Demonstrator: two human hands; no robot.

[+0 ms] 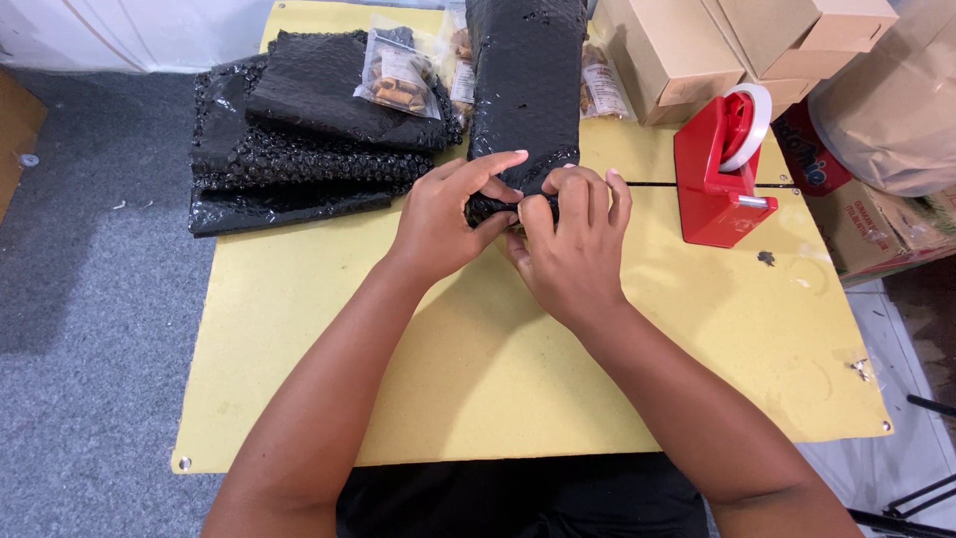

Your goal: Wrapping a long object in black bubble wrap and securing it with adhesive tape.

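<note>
A long parcel wrapped in black bubble wrap [526, 90] lies on the yellow table [478, 369], running away from me. My left hand [448, 214] and my right hand [573, 244] both pinch its near end, fingers folded over the black wrap there. The two hands touch each other at the parcel's tip, which they mostly hide.
A stack of black bubble wrap sheets [299, 130] lies at the back left with clear snack bags [398, 75] on it. A red tape dispenser [722, 169] stands to the right. Brown cardboard boxes [697, 45] are at the back right. Grey carpet [90, 299] lies left of the table.
</note>
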